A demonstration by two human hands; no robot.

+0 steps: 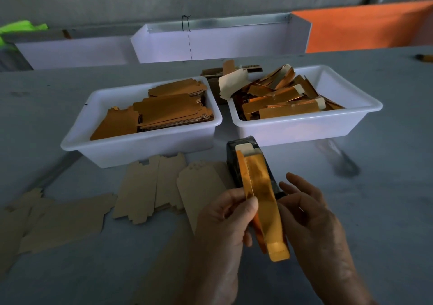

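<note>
1. Gold carton (262, 201): a long, narrow foil-faced box, partly erected and held above the table (375, 211) between both hands. Its far end, with a pale flap, lies against a dark block (233, 164).
2. Left hand (222, 220): thumb and fingers pinch the carton's scalloped left edge, apparently to press the seam flat.
3. Right hand (311, 218): fingers curl along the right wall and grasp it, countering the left hand's pressure. The thumb is hidden.
4. Dark block: stands just behind the hands, probably as a stop or former.
5. Flat blanks (140, 187): spread plain side up, near the left hand for easy pick-up.
6. Left tub (140, 145): holds stacked flat gold blanks, likely the supply.
7. Right tub (293, 129): holds loosely piled erected cartons, likely the finished output.
</note>
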